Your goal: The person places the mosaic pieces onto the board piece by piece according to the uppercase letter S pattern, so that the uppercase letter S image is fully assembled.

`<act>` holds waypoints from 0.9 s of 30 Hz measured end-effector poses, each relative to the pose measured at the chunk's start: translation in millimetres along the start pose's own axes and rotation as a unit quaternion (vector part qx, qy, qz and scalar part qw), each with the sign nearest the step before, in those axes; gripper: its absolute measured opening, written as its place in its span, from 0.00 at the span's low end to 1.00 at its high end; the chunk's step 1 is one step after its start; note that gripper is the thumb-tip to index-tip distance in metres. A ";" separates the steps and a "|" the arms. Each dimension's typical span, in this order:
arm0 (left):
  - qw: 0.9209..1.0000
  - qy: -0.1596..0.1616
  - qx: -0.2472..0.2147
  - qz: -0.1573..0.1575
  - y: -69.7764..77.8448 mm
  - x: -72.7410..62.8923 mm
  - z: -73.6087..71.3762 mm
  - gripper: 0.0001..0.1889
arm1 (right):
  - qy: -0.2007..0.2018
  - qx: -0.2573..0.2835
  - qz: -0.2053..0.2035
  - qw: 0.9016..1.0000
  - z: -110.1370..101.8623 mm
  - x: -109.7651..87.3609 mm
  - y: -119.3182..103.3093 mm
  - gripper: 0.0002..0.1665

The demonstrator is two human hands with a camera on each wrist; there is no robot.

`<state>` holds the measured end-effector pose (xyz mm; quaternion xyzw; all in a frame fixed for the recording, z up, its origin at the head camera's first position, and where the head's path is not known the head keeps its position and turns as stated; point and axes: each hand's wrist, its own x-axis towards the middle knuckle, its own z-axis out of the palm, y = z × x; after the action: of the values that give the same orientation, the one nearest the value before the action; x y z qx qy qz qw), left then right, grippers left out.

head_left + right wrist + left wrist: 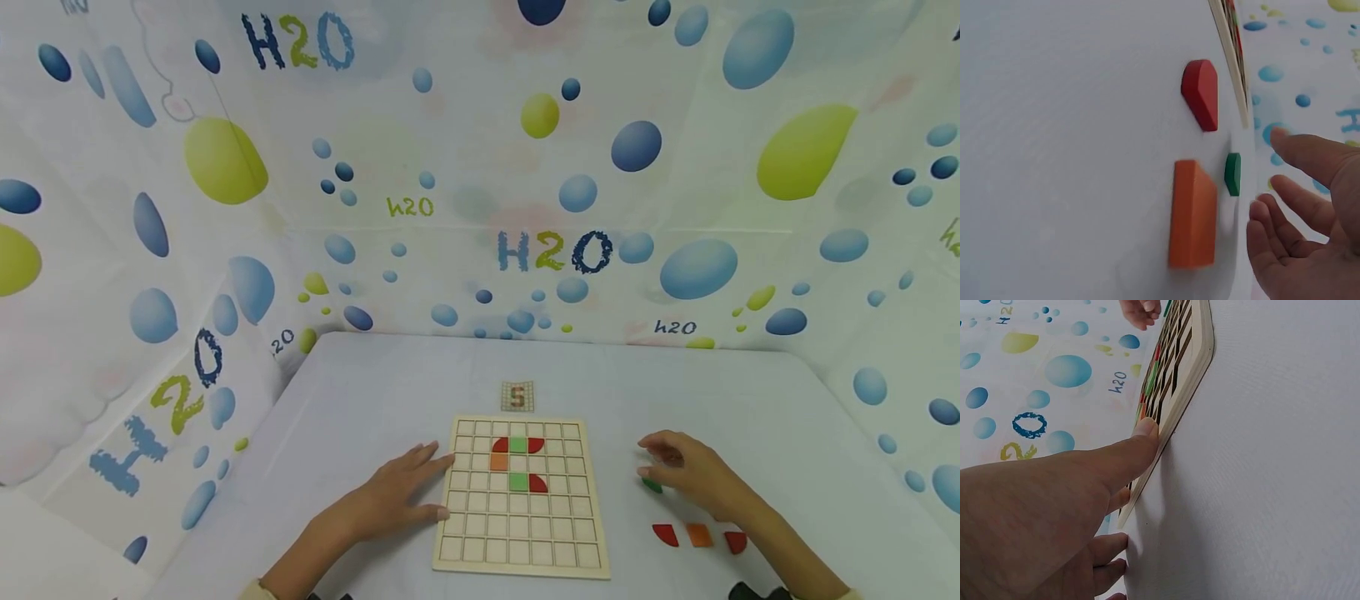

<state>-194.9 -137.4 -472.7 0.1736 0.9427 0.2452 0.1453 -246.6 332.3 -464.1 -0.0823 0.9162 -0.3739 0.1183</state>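
Observation:
A wooden grid board (521, 572) lies on the table, with red quarter-round pieces, light green squares (518, 482) and an orange square (498, 462) set in its cells. My left hand (393, 497) rests at the board's left edge, fingers spread, its thumb (1145, 428) touching the rim. To the right of the board, my right hand (693, 471) hovers over a dark green piece (1232, 174) lying on the table. Its fingers are loosely bent, and nothing shows between them. The hand partly hides that green piece in the head view.
Nearer the front right lie a red quarter-round piece (666, 535), an orange square (699, 535) and another red piece (736, 542), close to the right forearm. A small patterned card (517, 397) lies behind the board. A printed curtain (465, 150) surrounds the white table (375, 383).

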 end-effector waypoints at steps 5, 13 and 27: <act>1.000 -0.002 0.001 -0.002 -1.0 0.3 0.6 0.43 | -0.025 -0.009 0.004 1.000 0.3 -2.3 9.4 0.34; 1.000 -0.001 0.001 0.006 -3.0 1.1 1.4 0.43 | -0.034 -0.042 -0.023 0.998 1.7 -1.8 13.3 0.28; 1.000 0.006 -0.002 0.014 -3.2 -0.2 1.1 0.43 | -0.034 -0.050 -0.061 0.996 2.6 -3.7 12.9 0.14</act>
<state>-195.2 -139.7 -475.2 0.1853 0.9404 0.2503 0.1363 -243.1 340.6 -474.5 -0.1562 0.9224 -0.3315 0.1224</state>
